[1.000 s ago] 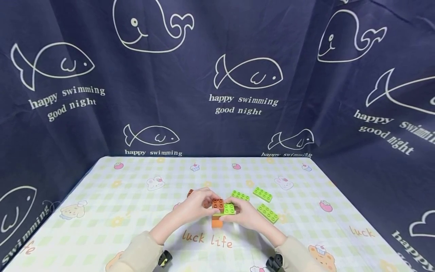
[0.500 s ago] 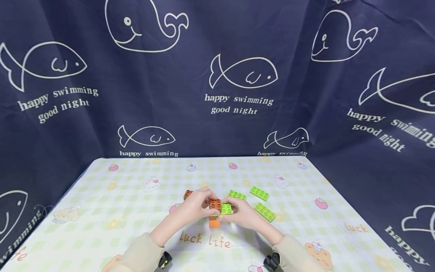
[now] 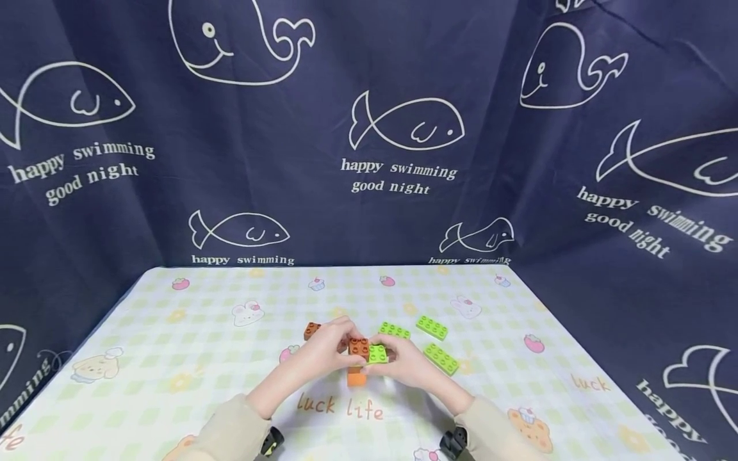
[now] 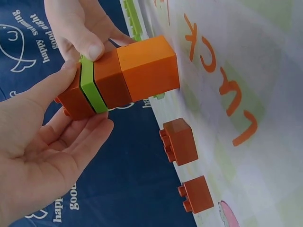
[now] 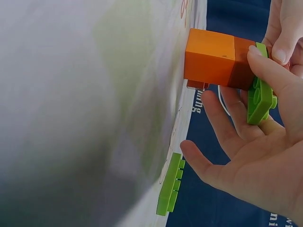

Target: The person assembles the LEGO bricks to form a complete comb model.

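In the head view a small tower of toy building bricks stands between both hands. At its base is an orange block (image 3: pixel 357 378), and a brown brick (image 4: pixel 111 78) sits on that. A thin green brick (image 3: pixel 378 354) lies above, jutting out to the right. Another brown brick (image 3: pixel 359 347) tops the tower. My left hand (image 3: pixel 331 349) pinches this top brick between thumb and fingers. My right hand (image 3: pixel 403 362) holds the green brick's overhanging side, its thumb in front and also against the lower brown brick. Some fingertips are hidden behind the tower.
Behind the right hand lie three loose green bricks, among them a near one (image 3: pixel 441 358) and a far one (image 3: pixel 432 327). Two brown bricks, one nearer the tower (image 4: pixel 182 142) and one farther (image 4: pixel 198 195), stand beyond the left hand. A patterned cloth (image 3: pixel 230 365) covers the table.
The head view has turned slightly right, so everything appears farther left. Both hands keep their hold on the tower, with hardly any visible movement.
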### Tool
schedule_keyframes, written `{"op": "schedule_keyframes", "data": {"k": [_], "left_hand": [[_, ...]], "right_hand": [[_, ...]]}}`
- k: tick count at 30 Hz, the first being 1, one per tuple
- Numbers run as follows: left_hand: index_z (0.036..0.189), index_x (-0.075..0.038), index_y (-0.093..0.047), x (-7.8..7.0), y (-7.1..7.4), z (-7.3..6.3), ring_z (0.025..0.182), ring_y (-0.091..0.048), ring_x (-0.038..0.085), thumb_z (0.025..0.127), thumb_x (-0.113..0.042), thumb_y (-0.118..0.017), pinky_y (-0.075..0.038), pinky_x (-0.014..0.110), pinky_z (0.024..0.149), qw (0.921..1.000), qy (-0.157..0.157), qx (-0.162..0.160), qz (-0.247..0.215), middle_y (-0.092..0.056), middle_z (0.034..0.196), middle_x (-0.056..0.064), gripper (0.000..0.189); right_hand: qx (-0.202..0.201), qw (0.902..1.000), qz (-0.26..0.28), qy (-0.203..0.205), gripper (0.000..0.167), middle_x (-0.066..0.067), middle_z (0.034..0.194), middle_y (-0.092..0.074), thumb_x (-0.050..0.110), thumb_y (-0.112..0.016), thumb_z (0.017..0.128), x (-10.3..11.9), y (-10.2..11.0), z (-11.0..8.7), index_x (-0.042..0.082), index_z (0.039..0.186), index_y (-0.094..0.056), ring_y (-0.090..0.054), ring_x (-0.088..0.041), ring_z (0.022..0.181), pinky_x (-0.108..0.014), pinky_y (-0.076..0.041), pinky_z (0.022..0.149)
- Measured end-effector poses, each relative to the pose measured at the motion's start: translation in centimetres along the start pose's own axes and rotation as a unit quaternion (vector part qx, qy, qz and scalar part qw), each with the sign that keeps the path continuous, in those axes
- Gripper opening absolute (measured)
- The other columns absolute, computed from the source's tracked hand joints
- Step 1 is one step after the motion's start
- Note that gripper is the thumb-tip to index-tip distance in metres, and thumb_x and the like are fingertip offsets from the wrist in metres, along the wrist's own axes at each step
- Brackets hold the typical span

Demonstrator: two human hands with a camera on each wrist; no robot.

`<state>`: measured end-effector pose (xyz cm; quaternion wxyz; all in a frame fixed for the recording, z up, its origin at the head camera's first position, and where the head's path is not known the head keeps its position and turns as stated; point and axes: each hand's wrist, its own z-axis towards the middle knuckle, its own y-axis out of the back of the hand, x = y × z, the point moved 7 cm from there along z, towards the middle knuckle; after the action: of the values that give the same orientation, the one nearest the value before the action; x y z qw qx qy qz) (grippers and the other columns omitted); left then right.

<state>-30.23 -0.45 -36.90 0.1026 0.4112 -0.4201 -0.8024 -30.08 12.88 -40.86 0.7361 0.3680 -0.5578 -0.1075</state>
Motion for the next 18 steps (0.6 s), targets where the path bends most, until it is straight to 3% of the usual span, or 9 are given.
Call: {"op": "schedule_keyframes", "data": {"k": [10,18], "left_hand": [[0.096,-0.01,-0.062,0.7,-0.4,0.0,0.068,-0.046,0.006,0.077,-0.025,-0.077,-0.043,0.017,0.06,0.9995,0.008,0.003,-0.031,-0.054,0.085,-0.006,0.028],[0.097,-0.01,-0.063,1.3,-0.5,-0.1,0.069,-0.046,0.008,0.078,-0.024,-0.077,-0.042,0.019,0.059,0.9978,0.014,0.0,-0.064,-0.053,0.085,-0.005,0.028]], "right_hand": [[0.002,0.9998,0.014,-0.016,0.043,0.001,0.11,-0.063,0.038,-0.074,0.078,-0.1,-0.1,-0.1,0.018,0.114,-0.062,-0.052,-0.011,0.089,-0.029,-0.044,0.08],[0.007,0.9997,0.016,-0.018,0.045,0.0,0.11,-0.063,0.038,-0.074,0.077,0.0,-0.1,-0.1,0.017,0.115,-0.061,-0.051,-0.014,0.084,-0.029,-0.044,0.077]]}}
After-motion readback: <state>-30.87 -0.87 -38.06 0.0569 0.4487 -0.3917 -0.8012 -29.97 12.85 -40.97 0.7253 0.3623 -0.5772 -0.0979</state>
